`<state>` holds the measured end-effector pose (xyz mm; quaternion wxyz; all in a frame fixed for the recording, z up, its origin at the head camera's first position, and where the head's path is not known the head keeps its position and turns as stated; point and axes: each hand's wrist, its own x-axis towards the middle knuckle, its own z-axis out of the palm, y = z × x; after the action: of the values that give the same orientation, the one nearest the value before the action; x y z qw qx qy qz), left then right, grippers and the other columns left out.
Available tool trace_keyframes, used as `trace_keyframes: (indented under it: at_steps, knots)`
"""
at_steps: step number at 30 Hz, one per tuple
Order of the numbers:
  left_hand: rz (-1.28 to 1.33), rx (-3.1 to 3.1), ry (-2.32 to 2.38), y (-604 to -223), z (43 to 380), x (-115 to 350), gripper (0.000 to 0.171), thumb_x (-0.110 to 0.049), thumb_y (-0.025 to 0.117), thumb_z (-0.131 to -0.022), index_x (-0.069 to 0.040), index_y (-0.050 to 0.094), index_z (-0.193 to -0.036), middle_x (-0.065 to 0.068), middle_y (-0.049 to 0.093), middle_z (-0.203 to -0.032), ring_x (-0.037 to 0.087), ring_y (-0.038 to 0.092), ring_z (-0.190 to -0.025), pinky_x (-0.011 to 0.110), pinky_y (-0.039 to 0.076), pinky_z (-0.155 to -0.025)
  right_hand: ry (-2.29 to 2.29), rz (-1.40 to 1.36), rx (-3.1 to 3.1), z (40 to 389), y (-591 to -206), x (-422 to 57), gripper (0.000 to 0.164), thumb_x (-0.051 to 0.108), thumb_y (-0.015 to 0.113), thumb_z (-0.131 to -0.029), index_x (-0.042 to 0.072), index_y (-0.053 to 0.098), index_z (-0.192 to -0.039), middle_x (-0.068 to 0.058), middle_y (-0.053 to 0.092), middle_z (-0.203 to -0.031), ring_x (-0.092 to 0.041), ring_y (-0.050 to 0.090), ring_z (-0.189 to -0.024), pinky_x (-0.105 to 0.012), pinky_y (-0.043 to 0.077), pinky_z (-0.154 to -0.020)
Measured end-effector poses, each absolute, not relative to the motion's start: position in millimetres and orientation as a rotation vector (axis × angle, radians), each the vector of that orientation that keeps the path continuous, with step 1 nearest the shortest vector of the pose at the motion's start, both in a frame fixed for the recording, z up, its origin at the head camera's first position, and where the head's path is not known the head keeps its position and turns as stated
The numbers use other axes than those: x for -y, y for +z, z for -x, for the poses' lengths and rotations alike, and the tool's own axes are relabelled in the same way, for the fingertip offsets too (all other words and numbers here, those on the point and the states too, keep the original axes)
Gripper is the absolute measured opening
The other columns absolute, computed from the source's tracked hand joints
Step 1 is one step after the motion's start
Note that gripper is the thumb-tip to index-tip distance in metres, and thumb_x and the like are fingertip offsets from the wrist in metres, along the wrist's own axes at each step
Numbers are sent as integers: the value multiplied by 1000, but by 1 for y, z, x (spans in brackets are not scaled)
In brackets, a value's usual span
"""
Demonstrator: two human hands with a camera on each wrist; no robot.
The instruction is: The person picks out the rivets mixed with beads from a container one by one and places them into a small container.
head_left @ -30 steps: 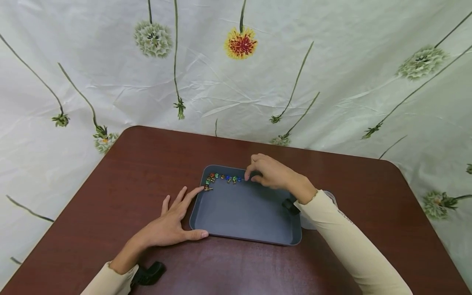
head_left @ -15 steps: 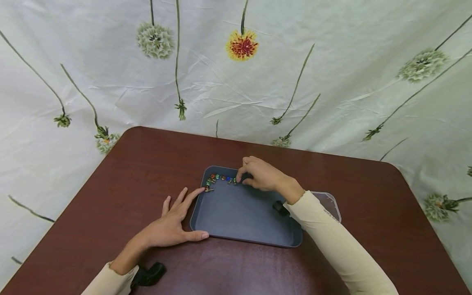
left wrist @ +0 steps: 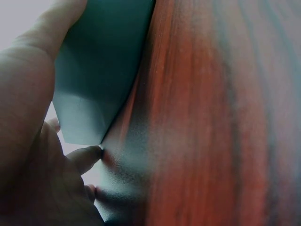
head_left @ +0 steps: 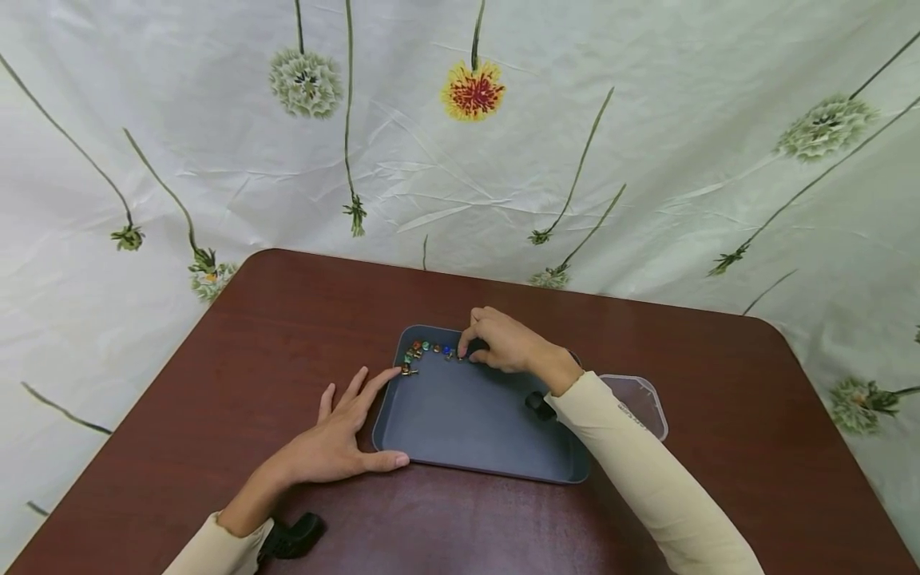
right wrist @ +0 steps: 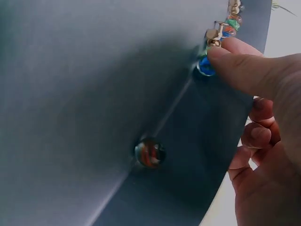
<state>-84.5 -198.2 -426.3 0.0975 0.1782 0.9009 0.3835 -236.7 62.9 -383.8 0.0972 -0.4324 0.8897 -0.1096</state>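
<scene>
A row of glass marbles and small gold-coloured pieces (head_left: 417,351) bends round the far left corner of the grey tray (head_left: 467,423). At the row's right end my right hand (head_left: 506,342) reaches down, its thumb and index finger pinching around a small gold-coloured piece (right wrist: 214,38). Just beside the thumb lies a blue marble (right wrist: 205,67); an orange-streaked marble (right wrist: 149,153) lies apart, along the tray's wall. My left hand (head_left: 334,439) spreads along the tray's left side, fingertip at the rim and thumb at the near corner.
A clear plastic container (head_left: 638,403) stands right of the tray, partly behind the right sleeve. The dark red-brown table (head_left: 273,319) carries everything. Behind it hangs a white cloth (head_left: 402,160) printed with flowers.
My right hand has moved left along the tray's far side to the end of the row, showing more of the clear container. The left hand stays in place.
</scene>
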Motion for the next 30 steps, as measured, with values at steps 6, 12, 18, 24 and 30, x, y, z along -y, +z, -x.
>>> trace_keyframes:
  at_steps: [6,12,18,24,30]
  knots:
    - [-530,-2679,1133,-427,84,198,104,-56,75,-71,-34,11,-150,5,15,-157,36,-4,-146,67,-11,-103,-345,1280,-2637,237,-387,-62,13,20,69,-86,25,74,-98,0,50,-86,-14,35,-75,-27,32,-68]
    - [-535,-2681,1130,-427,84,198,103,-56,74,-72,-33,11,-150,7,15,-157,37,-4,-145,67,-11,-102,-340,1275,-2640,237,-388,-59,13,22,69,-86,25,74,-98,0,50,-86,-14,36,-76,-27,32,-68]
    - [-539,-2680,1127,-428,85,198,102,-55,73,-73,-33,11,-150,8,15,-157,38,-4,-145,67,-12,-102,-315,1259,-2650,237,-390,-59,12,24,68,-87,26,74,-97,1,48,-86,-14,34,-75,-27,30,-67]
    - [-538,-2673,1132,-427,84,198,102,-56,73,-73,-34,11,-150,8,15,-157,39,-4,-145,67,-13,-102,-323,1257,-2653,235,-391,-58,15,25,69,-86,24,75,-99,-1,47,-85,-15,32,-74,-27,26,-65]
    - [-531,-2680,1125,-428,85,199,102,-56,73,-72,-34,11,-150,8,14,-157,38,-4,-145,67,-12,-102,-318,1280,-2665,235,-393,-57,14,25,70,-85,25,75,-98,0,46,-83,-14,32,-72,-26,24,-64]
